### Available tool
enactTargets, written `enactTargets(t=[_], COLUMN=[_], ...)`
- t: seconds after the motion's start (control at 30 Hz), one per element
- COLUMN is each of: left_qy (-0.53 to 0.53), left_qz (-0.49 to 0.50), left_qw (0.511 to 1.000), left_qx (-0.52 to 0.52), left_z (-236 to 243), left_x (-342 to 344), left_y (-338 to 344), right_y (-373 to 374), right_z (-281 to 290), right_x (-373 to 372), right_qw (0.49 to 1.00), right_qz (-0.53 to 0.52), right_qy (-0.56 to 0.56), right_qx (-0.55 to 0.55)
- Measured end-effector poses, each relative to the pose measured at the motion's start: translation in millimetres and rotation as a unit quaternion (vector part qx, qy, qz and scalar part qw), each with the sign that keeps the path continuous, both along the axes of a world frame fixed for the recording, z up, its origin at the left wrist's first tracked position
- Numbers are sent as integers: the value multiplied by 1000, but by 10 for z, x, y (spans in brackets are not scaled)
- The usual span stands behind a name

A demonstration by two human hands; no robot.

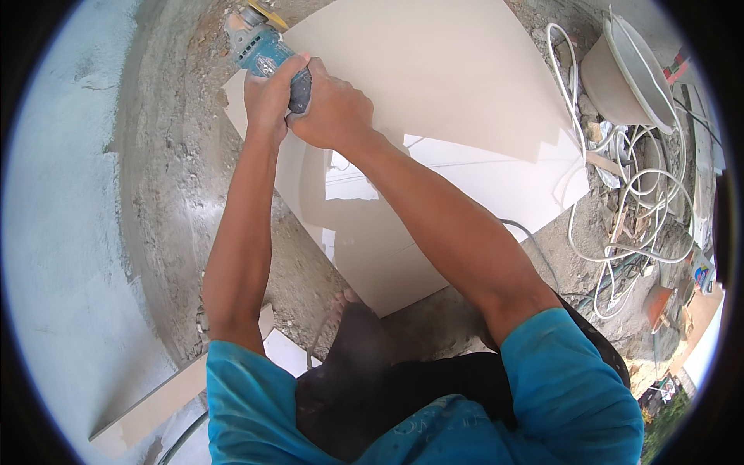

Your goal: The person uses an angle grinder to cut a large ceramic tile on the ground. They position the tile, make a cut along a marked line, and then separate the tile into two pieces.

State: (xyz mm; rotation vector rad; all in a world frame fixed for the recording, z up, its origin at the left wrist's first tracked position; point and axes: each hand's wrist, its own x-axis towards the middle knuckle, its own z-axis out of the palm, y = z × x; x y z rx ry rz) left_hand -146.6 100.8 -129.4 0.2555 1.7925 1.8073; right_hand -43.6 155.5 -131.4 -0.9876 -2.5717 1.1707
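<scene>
A teal angle grinder [267, 53] with a dusty metal head and a yellow edge at its disc end is held at the far left corner of a large, glossy beige tile [434, 62]. My left hand [267, 99] wraps round the grinder's body. Behind it my right hand [335, 107] closes on the dark rear end of the tool. The disc lies at the top edge of the view, and I cannot tell whether it touches the tile.
A pale bucket [620, 77] stands at the far right, with a tangled white hose [651, 190] beside it among rubble. An orange-brown object [659, 304] lies nearer. On the left runs a pale wall [62, 194]; a tile strip [155, 403] lies at the lower left.
</scene>
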Motion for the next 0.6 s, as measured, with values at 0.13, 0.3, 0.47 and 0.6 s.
enactTargets(t=[0.13, 0.3, 0.47, 0.6], left_qy=[-10, -12, 35, 25], left_qz=[-29, -38, -49, -65], left_qw=[999, 996, 998, 994], left_qx=[-25, -79, -37, -86], left_z=[-85, -211, -365, -381], left_x=[-170, -285, -374, -443], left_y=[179, 294, 342, 358], right_y=[181, 290, 352, 349], right_z=[-64, -210, -199, -176], right_x=[-138, -251, -309, -336], right_qw=[1000, 1000, 998, 996], right_qz=[-14, -17, -8, -19], right_qy=[-3, -21, -58, -72], right_qx=[-6, -11, -35, -43])
